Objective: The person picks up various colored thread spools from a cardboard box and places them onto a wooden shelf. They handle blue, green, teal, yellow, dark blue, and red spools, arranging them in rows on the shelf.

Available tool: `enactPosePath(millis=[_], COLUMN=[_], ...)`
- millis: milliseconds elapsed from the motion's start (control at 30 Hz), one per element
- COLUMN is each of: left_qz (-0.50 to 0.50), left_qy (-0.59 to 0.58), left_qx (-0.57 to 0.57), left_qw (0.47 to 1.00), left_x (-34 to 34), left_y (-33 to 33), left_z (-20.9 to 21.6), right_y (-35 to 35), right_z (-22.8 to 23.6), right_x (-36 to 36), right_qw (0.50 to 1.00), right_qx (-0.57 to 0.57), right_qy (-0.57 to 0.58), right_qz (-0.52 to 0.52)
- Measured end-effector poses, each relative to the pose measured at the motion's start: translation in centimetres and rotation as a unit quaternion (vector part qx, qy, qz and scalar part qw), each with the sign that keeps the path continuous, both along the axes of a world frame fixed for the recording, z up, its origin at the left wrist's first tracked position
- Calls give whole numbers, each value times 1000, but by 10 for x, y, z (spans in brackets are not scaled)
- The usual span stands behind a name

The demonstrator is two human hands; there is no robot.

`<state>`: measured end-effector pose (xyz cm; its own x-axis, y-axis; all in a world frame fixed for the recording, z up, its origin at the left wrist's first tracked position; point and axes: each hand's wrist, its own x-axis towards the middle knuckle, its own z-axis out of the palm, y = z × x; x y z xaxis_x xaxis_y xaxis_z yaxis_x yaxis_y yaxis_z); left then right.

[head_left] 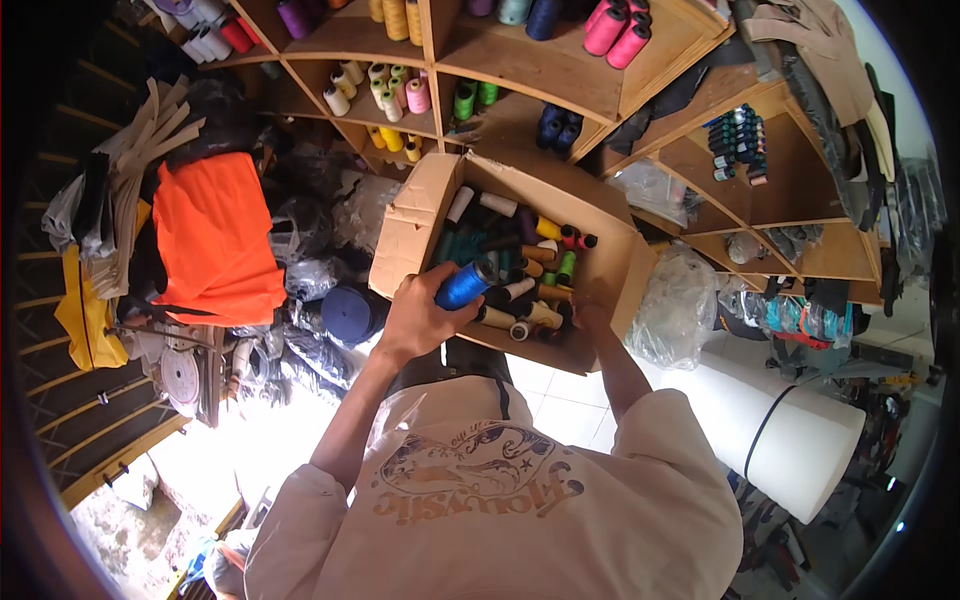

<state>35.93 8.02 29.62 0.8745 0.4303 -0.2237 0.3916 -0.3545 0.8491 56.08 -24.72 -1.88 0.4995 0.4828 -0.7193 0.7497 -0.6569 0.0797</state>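
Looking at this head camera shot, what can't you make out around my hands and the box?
All in the head view:
Blue spool: lower end, hidden by the left hand.
Right hand: fingertips, lost in shadow; any grip is unclear.
Cardboard box: most of its bottom, covered by piled spools.

From here I see the box (402,238) open on top, so a hand could drop in from above toward twelve o'clock, though jumbled spools (549,228) clutter the bottom. The left hand (420,308) with its blue spool (463,287) blocks eight o'clock, the right hand (588,314) four. Outside, the shelf (510,62) bars twelve and a bag (672,308) crowds three to four.
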Motion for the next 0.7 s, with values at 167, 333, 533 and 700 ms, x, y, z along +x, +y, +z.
enactPosePath(millis=[167, 333, 533, 700], left_qz=[11, 21, 69, 125], left_qy=[-54, -4, -37, 7], left_qx=[39, 26, -73, -263], left_qw=[998, 999, 994, 957], left_x=[-20, -33, -29, -31], left_y=[-10, -15, -19, -17], left_z=[-27, -38, -32, -24], right_y=[-28, -18, -13, -26], right_z=[-52, -79, -72, -74], right_x=[-40, -30, -20, -14], right_qw=[973, 994, 996, 977], right_qx=[114, 8, -19, 157], right_qy=[-191, -108, -74, -130], right_qz=[55, -17, -36, -65])
